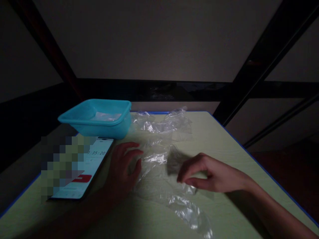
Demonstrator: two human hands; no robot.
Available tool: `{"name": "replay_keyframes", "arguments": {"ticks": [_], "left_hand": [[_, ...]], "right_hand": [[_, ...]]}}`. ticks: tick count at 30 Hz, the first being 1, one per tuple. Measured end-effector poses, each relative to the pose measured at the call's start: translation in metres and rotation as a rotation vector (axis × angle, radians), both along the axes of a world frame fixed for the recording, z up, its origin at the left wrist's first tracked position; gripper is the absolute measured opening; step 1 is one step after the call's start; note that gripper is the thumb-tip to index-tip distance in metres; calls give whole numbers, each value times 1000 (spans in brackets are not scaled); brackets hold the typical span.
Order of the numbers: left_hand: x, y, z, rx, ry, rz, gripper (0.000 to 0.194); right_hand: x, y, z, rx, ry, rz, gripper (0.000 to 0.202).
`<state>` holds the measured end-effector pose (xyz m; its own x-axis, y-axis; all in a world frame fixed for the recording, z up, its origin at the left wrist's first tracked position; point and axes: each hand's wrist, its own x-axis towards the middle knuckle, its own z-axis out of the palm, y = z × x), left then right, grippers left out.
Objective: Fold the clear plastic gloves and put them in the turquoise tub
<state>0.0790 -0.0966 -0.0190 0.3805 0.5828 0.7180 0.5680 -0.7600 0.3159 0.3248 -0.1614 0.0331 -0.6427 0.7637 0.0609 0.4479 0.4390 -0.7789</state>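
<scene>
A thin, clear, crinkled plastic bag (154, 157) lies spread across the middle of the table, from near the far edge down towards me. My left hand (124, 166) is at the bag's left side, its fingers curved and apart, with nothing seen between thumb and fingers. Over the right part of the bag, my right hand (205, 172) is bent down with thumb and fingertips brought together at the plastic. The fold in that pinch is too small to see clearly.
A turquoise plastic basket (107, 127) stands at the back left with something pale inside. In front of it lies a phone (74, 186) with a lit timer screen, partly blurred out. The pale table (239, 199) has a blue edge; a wall rises behind.
</scene>
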Motion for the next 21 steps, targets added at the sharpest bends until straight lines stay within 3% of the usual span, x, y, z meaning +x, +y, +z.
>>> {"name": "replay_keyframes", "arguments": {"ticks": [3,8,12,17,21], "left_hand": [[-1,-3,2,23,65,-183,14],[2,-4,-2,-177,302,-567,21],[2,-5,-3,-286,444,-651,32],[0,-8,6,-329,663,-758,52],[3,-21,15,-347,700,-863,56]], "right_hand": [[-7,6,-10,144,-70,-34,21],[-13,9,-20,277,-265,72,30],[-8,10,-24,341,-394,48,43],[5,14,-27,454,-560,-188,38],[3,11,-19,511,-426,-257,27]]}}
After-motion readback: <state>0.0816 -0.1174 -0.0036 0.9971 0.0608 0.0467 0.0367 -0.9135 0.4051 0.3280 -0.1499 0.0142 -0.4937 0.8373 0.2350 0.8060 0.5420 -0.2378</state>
